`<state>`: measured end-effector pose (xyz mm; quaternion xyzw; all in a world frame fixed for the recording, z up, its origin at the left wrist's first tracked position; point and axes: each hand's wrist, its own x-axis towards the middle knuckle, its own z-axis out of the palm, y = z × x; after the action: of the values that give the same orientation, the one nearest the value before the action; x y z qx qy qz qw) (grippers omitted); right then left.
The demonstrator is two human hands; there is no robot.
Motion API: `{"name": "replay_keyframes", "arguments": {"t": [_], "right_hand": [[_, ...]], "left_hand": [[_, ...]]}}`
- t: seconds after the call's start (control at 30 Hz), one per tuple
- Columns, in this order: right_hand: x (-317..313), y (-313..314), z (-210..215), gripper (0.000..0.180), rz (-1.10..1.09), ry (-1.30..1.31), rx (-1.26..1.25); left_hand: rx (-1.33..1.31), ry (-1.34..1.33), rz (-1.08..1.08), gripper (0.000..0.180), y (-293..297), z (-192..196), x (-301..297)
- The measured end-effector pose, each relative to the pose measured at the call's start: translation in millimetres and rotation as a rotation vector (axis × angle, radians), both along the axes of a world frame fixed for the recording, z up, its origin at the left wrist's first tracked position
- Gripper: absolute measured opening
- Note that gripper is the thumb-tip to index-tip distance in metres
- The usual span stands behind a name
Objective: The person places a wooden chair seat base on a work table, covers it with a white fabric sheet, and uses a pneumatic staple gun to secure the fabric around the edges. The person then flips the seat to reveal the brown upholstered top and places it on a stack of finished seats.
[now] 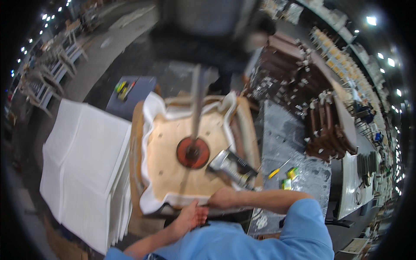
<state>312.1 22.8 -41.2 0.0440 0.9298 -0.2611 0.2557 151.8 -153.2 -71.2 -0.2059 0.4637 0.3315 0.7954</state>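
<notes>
A light wooden seat panel (169,134), wavy white padding (149,108) round its edges, lies before me. A red and black round pad (193,153) at the foot of an upright rod (197,99) rests on its middle. On the panel's right side lies a metal staple gun (234,168), apart from my fingers. My right hand (223,198) is closed at the panel's near edge, on the white padding; its fingertips are partly hidden. Just left of it, my left hand (193,215) is by the same edge, palm side showing, fingers loosely extended and slightly blurred.
White sheets (82,164) are stacked at the left. Behind them, a grey surface (141,93) holds small tools. At the right, a table (277,134) carries a yellow-handled screwdriver (274,173), small green and yellow boxes (292,173) and stacked brown seat pieces (327,125). A dark machine (203,30) looms ahead.
</notes>
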Motion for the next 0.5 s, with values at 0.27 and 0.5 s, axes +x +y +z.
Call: {"name": "replay_keyframes", "arguments": {"t": [0.27, 0.5], "right_hand": [[6.0, 8.4, 28.1, 0.050, 0.081, 0.048, 0.007], [-5.4, 7.6, 3.0, 0.055, 0.047, 0.010, -0.050]], "left_hand": [[-0.095, 0.456, -0.054, 0.054, 13.8, 18.1, 22.7], [0.053, 0.562, 0.196, 0.042, -9.0, 16.9, 31.2]]}}
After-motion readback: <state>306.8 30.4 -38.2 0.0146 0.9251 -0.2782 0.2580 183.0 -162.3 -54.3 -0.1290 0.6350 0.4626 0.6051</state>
